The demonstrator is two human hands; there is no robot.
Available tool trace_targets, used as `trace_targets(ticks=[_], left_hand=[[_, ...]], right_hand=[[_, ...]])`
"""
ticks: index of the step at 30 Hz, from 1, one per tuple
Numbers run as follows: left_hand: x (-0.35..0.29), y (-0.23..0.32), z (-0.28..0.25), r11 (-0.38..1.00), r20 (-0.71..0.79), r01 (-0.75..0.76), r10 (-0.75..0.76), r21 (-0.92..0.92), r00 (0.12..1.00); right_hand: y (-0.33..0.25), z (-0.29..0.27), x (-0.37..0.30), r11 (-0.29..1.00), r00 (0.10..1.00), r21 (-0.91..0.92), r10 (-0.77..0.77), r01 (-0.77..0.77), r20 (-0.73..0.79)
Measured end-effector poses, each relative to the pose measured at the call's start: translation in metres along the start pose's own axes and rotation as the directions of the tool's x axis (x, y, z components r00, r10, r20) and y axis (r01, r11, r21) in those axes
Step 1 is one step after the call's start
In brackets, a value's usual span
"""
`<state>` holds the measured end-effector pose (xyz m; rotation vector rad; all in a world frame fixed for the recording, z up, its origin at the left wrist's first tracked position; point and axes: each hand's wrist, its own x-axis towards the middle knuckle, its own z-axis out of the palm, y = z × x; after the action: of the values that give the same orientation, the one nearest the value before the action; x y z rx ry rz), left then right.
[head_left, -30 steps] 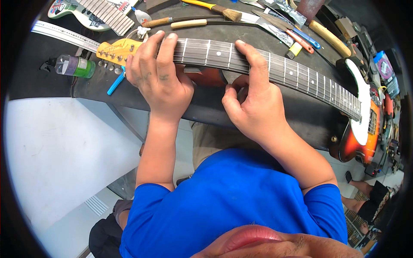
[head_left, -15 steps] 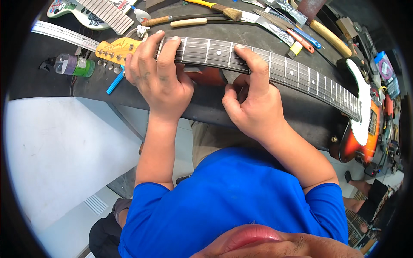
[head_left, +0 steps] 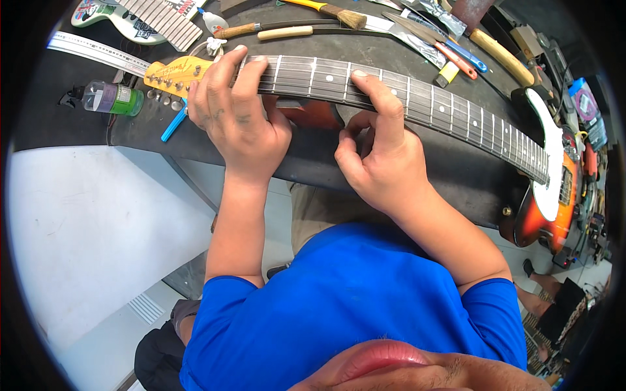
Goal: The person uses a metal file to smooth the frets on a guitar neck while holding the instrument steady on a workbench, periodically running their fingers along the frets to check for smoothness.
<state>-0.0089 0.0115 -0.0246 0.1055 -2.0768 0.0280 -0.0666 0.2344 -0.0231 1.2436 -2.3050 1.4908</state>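
An electric guitar lies across the workbench. Its dark fretboard (head_left: 450, 111) runs from the pale wooden headstock (head_left: 173, 75) at the left to the sunburst body with a white pickguard (head_left: 549, 156) at the right. My left hand (head_left: 244, 120) is closed over the neck beside the headstock, two fingers reaching onto the strings. Its thumb is partly hidden by the near edge of the neck. Farther along, my right hand (head_left: 388, 146) rests its index fingertip on the strings. The right thumb stands apart, and the remaining fingers curl below the neck, partly hidden.
A clear spray bottle with green liquid (head_left: 114, 98) and a blue tool (head_left: 173, 127) lie left. Wooden-handled files (head_left: 287, 32), a brush (head_left: 342, 16), scissors-like orange-handled tool (head_left: 460, 62) and a yellow-tipped item (head_left: 447, 75) lie beyond the neck. A steel ruler (head_left: 104, 51) sits by the headstock.
My right hand has shifted very slightly left with its index finger still on the strings. The left fingers have also moved slightly left. The guitar looks almost unmoved.
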Motion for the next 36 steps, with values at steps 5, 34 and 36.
trace_targets(ticks=[5,34,36], left_hand=[[-0.003,-0.003,0.002,0.999,-0.05,-0.019,0.017,-0.051,0.999],[-0.003,0.001,-0.011,0.998,0.06,0.05,-0.048,-0.039,0.997],[-0.008,-0.003,-0.011,0.998,0.058,0.058,-0.056,-0.034,0.997]], right_hand=[[-0.002,-0.002,0.0,0.999,1.0,-0.043,0.003,-0.003,0.012],[-0.05,-0.142,0.007,0.978,0.92,0.039,-0.207,0.206,0.332],[-0.045,-0.162,0.012,0.983,0.923,-0.03,-0.161,0.183,0.349]])
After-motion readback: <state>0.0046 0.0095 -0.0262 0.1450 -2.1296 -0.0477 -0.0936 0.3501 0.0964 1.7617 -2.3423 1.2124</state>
